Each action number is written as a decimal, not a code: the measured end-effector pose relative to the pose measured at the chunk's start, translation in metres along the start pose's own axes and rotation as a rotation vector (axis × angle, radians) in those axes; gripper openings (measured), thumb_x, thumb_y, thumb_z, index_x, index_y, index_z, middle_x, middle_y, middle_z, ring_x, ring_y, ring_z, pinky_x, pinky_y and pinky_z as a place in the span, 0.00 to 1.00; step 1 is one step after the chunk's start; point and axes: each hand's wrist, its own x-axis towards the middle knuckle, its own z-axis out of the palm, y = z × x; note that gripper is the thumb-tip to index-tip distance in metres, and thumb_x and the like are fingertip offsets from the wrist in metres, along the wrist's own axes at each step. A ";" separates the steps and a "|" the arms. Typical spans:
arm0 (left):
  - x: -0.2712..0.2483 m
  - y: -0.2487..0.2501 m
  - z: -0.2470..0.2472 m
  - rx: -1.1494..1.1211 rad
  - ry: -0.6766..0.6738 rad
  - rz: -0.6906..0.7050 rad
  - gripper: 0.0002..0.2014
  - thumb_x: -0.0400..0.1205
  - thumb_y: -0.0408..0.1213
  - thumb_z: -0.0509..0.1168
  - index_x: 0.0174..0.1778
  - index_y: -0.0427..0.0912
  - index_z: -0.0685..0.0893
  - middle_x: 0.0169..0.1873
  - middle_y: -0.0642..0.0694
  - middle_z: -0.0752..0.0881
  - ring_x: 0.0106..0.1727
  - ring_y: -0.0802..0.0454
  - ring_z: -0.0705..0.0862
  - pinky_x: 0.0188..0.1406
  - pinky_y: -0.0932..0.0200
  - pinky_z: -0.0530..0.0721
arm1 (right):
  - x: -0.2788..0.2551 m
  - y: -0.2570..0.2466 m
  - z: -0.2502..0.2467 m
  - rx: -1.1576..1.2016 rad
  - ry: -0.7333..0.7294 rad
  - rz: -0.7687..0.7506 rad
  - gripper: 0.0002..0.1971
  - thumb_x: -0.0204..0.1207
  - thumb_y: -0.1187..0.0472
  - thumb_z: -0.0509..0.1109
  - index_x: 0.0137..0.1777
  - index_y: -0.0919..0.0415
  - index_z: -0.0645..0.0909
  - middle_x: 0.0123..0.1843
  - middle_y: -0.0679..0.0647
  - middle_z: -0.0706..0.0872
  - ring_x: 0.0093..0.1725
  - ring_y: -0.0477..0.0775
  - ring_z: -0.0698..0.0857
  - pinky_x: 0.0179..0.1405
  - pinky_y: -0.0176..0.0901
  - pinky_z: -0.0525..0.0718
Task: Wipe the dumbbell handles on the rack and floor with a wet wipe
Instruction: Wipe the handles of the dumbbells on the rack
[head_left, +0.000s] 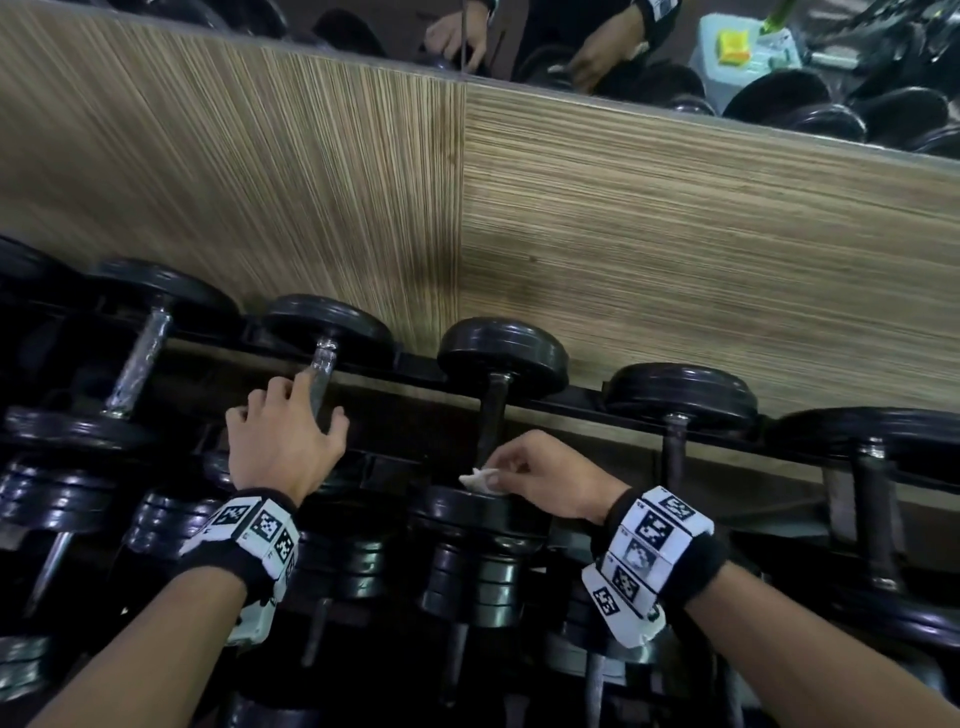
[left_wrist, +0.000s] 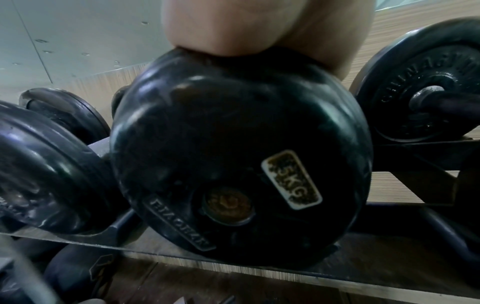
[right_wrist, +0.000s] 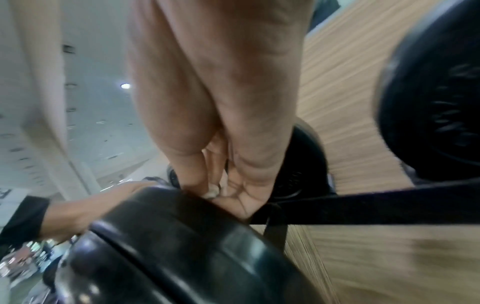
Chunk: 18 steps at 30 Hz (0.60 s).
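head view: right hand (head_left: 540, 480) pinches wet wipe (head_left: 480, 480); left hand (head_left: 285, 439) apparently open, fingertips hidden.

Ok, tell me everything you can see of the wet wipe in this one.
The wet wipe is a small, crumpled, off-white wad, apparently soft damp tissue. The right hand pinches it between curled fingers, with only its left end poking out. It sits at the near end of a dark dumbbell handle on the rack, just above that dumbbell's black front plate. In the right wrist view only a sliver shows.
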 end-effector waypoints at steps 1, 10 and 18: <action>-0.001 0.000 0.000 -0.004 0.001 -0.001 0.27 0.80 0.53 0.66 0.72 0.42 0.77 0.58 0.38 0.84 0.59 0.35 0.82 0.58 0.37 0.76 | 0.003 -0.004 0.001 -0.074 0.043 -0.031 0.09 0.84 0.58 0.71 0.56 0.58 0.91 0.50 0.49 0.92 0.51 0.42 0.87 0.53 0.34 0.81; -0.001 -0.002 0.001 -0.040 0.031 -0.001 0.25 0.79 0.50 0.67 0.70 0.41 0.78 0.55 0.38 0.86 0.57 0.34 0.82 0.56 0.36 0.76 | 0.015 -0.010 0.007 -0.360 -0.032 -0.058 0.10 0.84 0.62 0.70 0.62 0.58 0.88 0.61 0.56 0.88 0.61 0.57 0.86 0.62 0.51 0.85; 0.000 -0.002 0.006 -0.053 0.055 0.000 0.24 0.80 0.48 0.67 0.70 0.42 0.79 0.55 0.38 0.85 0.56 0.35 0.82 0.56 0.37 0.76 | -0.006 -0.008 0.010 -0.251 0.224 0.307 0.07 0.84 0.60 0.68 0.52 0.58 0.88 0.48 0.58 0.83 0.55 0.64 0.85 0.44 0.45 0.76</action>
